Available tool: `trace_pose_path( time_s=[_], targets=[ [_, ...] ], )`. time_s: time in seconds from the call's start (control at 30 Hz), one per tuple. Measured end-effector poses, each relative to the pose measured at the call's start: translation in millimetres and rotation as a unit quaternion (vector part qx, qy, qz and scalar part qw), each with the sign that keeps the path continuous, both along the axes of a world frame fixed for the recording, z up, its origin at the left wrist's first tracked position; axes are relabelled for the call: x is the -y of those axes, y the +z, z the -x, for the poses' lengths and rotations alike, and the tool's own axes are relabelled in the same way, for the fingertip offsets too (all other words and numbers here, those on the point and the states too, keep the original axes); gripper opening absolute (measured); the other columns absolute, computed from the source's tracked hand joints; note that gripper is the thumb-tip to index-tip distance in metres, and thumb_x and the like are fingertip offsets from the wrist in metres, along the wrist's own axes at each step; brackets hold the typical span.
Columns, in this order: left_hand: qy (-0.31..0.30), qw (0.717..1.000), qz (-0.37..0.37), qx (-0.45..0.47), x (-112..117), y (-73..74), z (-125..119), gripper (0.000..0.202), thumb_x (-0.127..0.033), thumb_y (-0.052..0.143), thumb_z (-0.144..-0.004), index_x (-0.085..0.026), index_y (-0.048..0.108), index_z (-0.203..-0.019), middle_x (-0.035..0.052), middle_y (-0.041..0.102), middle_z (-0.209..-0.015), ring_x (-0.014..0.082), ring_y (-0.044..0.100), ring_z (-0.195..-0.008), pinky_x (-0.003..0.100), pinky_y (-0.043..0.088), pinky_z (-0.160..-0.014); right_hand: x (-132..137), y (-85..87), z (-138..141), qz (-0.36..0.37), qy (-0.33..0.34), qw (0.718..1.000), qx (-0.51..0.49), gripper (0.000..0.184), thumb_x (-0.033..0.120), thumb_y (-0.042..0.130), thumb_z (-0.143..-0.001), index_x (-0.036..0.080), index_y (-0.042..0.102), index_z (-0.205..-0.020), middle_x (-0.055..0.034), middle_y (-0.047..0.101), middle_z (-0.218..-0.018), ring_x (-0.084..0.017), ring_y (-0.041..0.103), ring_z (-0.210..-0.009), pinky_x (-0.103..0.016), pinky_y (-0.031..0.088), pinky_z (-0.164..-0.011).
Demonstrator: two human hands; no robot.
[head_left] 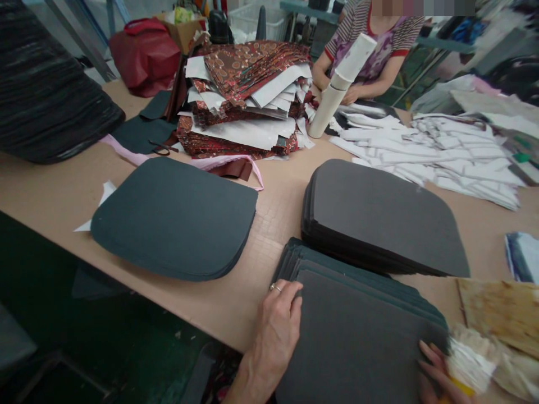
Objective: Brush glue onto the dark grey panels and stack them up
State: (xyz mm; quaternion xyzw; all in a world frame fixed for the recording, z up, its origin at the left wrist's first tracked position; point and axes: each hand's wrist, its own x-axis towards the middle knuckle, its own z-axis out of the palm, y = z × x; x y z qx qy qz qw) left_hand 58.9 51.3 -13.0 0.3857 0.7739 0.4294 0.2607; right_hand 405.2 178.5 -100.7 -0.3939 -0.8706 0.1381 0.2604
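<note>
In front of me lies a stack of dark grey and dark green sheet panels [349, 331], their edges fanned along the far side. At its near left edge is my left hand [275, 325], wearing a ring, its fingers curled over the top panel's rim; the thumb is hidden. My right hand [440, 376] grips the right edge of the top panel, slightly blurred and cut off by the frame. Touching or close beside that hand is a white and yellow brush-like thing [471, 359]; I cannot tell whether it is held.
Dark green panels [174, 219] lie left, a thick dark grey stack [383, 213] just beyond mine. Further back are patterned pieces [252, 67], a white tube [337, 90] leaning, white strips [442, 151] and a person [374, 50]. A stained board [501, 308] sits right.
</note>
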Motion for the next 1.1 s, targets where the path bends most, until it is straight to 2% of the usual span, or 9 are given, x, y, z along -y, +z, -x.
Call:
trace_pose_path(
  time_s=[0.17,0.3,0.4,0.5,0.6,0.7,0.83,0.93,1.1],
  targets=[
    [-0.02,0.999,0.031,0.002,-4.1,3.0,4.8,0.028,-0.003,0.047,-0.08,-0.017,0.061,-0.1,0.0063,0.063,-0.092,0.0197,0.061,-0.085,0.035,0.052,-0.077,2.3,-3.5,4.5,0.001,-0.006,1.0,-0.012,0.023,0.039,0.052,-0.081,0.022,0.061,-0.094,-0.009,0.065,-0.099,-0.029,0.06,-0.102,-0.049,0.047,-0.092],
    [-0.073,0.995,0.066,-0.014,-6.6,11.9,11.8,0.027,-0.004,0.047,-0.08,-0.016,0.06,-0.101,0.0072,0.062,-0.094,0.0196,0.06,-0.086,0.036,0.052,-0.079,11.6,11.2,24.1,-0.005,-0.01,0.999,-0.043,0.02,0.033,0.05,-0.083,0.022,0.06,-0.098,-0.0092,0.063,-0.109,-0.028,0.058,-0.108,-0.047,0.045,-0.096],
    [-0.103,0.985,0.106,-0.089,-8.8,20.8,15.4,0.025,-0.007,0.052,-0.079,-0.017,0.061,-0.099,0.0079,0.06,-0.096,0.022,0.057,-0.09,0.039,0.051,-0.081,22.7,27.8,36.1,0.002,-0.023,0.999,-0.038,0.022,0.028,0.054,-0.083,0.02,0.058,-0.103,-0.0099,0.058,-0.121,-0.027,0.054,-0.114,-0.05,0.039,-0.103],
    [-0.124,0.967,0.095,-0.2,-12.9,21.9,13.4,0.026,-0.006,0.049,-0.079,-0.016,0.062,-0.099,0.012,0.055,-0.116,0.0276,0.048,-0.11,0.045,0.045,-0.092,30.2,40.0,42.2,0.03,-0.025,0.999,-0.037,0.025,0.025,0.057,-0.081,0.018,0.058,-0.105,-0.012,0.057,-0.124,-0.028,0.051,-0.118,-0.054,0.034,-0.105],
    [-0.224,0.941,0.045,-0.251,-15.8,13.3,6.6,0.046,0.0,0.036,-0.08,-0.015,0.052,-0.12,0.0118,0.039,-0.141,0.0262,0.031,-0.13,0.045,0.033,-0.104,30.7,41.5,42.6,0.038,-0.026,0.997,-0.056,0.022,0.025,0.056,-0.083,0.017,0.058,-0.103,-0.0125,0.057,-0.122,-0.027,0.05,-0.119,-0.055,0.035,-0.104],
    [-0.31,0.911,0.055,-0.264,-16.2,5.2,1.4,0.055,-0.002,0.033,-0.081,-0.018,0.04,-0.133,0.0103,0.036,-0.145,0.0257,0.025,-0.135,0.047,0.026,-0.109,27.3,39.1,38.9,0.033,-0.024,0.998,-0.056,0.021,0.024,0.055,-0.083,0.017,0.058,-0.104,-0.0127,0.057,-0.123,-0.026,0.051,-0.118,-0.053,0.036,-0.103],
    [-0.317,0.887,0.097,-0.323,-18.6,6.3,-0.6,0.054,-0.006,0.037,-0.081,-0.017,0.04,-0.134,0.0145,0.032,-0.145,0.0311,0.024,-0.135,0.052,0.025,-0.108,23.8,46.8,40.6,0.01,-0.01,1.0,-0.026,0.019,0.023,0.055,-0.084,0.019,0.058,-0.102,-0.0122,0.057,-0.123,-0.025,0.052,-0.116,-0.051,0.04,-0.1],
    [-0.324,0.866,0.099,-0.366,-22.3,10.3,-2.1,0.051,-0.006,0.037,-0.082,-0.014,0.042,-0.132,0.0147,0.033,-0.145,0.0335,0.023,-0.135,0.053,0.025,-0.109,26.9,61.5,65.2,-0.014,-0.006,1.0,-0.002,0.017,0.022,0.055,-0.085,0.02,0.058,-0.101,-0.011,0.055,-0.124,-0.024,0.051,-0.117,-0.048,0.043,-0.098],
    [-0.339,0.85,0.085,-0.394,-25.9,9.1,-3.7,0.062,-0.004,0.036,-0.078,-0.021,0.033,-0.139,0.0084,0.031,-0.147,0.0351,0.022,-0.135,0.057,0.024,-0.108,32.6,76.2,136.7,0.002,0.043,0.999,-0.018,0.02,0.022,0.05,-0.088,0.022,0.056,-0.107,-0.0097,0.053,-0.129,-0.023,0.047,-0.122,-0.044,0.045,-0.097]
  ],
)
